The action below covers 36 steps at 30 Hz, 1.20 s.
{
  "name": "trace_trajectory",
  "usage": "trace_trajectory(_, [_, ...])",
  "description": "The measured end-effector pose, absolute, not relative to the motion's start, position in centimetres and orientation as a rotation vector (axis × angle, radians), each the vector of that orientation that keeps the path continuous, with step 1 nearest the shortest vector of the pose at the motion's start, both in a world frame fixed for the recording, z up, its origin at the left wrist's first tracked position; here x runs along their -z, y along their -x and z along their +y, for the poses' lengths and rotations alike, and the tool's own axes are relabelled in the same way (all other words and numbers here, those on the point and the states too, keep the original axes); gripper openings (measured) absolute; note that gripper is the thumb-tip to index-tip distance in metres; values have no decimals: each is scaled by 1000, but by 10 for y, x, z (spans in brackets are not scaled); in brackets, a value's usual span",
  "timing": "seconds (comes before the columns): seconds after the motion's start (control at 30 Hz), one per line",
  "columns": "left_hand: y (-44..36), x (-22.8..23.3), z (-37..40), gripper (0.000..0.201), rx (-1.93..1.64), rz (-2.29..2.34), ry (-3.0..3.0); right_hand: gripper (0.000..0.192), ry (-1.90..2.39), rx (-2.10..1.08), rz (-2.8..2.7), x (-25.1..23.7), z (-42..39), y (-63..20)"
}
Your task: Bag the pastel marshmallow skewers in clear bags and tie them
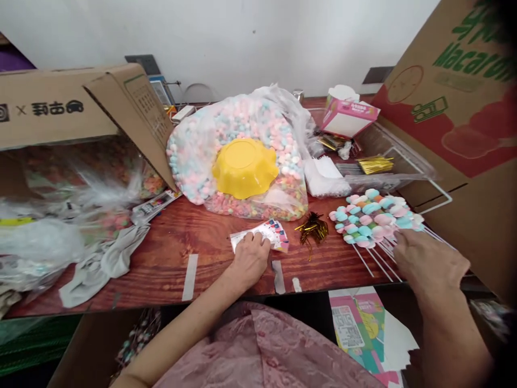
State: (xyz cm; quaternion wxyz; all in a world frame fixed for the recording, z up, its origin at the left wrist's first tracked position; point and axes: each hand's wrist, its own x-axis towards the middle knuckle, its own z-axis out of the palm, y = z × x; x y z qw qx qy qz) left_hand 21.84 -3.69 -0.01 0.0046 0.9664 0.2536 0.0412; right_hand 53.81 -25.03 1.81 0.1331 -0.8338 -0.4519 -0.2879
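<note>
My left hand [251, 260] rests at the front middle of the table, its bent fingers closed on a fanned stack of small printed cards [278, 235]. My right hand [430, 261] is at the right, fingers pinched on the sticks of the marshmallow skewers [365, 218]. These skewers lie in a pile, pink, blue and white pieces at the far end, with bare white sticks pointing towards me. The right fingertips are partly hidden, so I cannot tell how many sticks they hold. Between my hands lies a bunch of gold twist ties [313, 229].
Behind the cards sits a large clear bag of marshmallows [194, 156] with an upturned yellow bowl [244, 167] on it. An open cardboard box [44, 102] stands left, a tall carton [456, 134] right. A clear plastic bin [404, 156] and white bags [325, 175] lie behind the skewers.
</note>
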Motion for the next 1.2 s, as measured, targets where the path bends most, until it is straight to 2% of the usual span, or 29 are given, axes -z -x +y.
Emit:
trace_trajectory(0.13, [-219, 2, -32, 19, -265, 838, -2976, 23, 2252, 829, -1124, -26, -253, -508])
trace_trajectory(0.27, [-212, 8, -29, 23, -280, 809, -2996, 28, 1916, 712, -1005, -19, -248, -470])
trace_trajectory(0.47, [-196, 7, -27, 24, -227, 784, -2841, 19, 1756, 329, -1324, -3, -228, -426])
trace_trajectory(0.73, [-187, 16, -16, 11, -693, 688, -2284, 16, 1702, -67, -1359, 4, -221, -428])
trace_trajectory(1.0, [-183, 18, -13, 11, -725, 589, -2259, 18, 1756, 30, -1633, 0, -222, -440])
trace_trajectory(1.2, [-182, 24, -11, 24, -661, 431, -2636, 33, 1954, 427, -2024, -37, -220, -440])
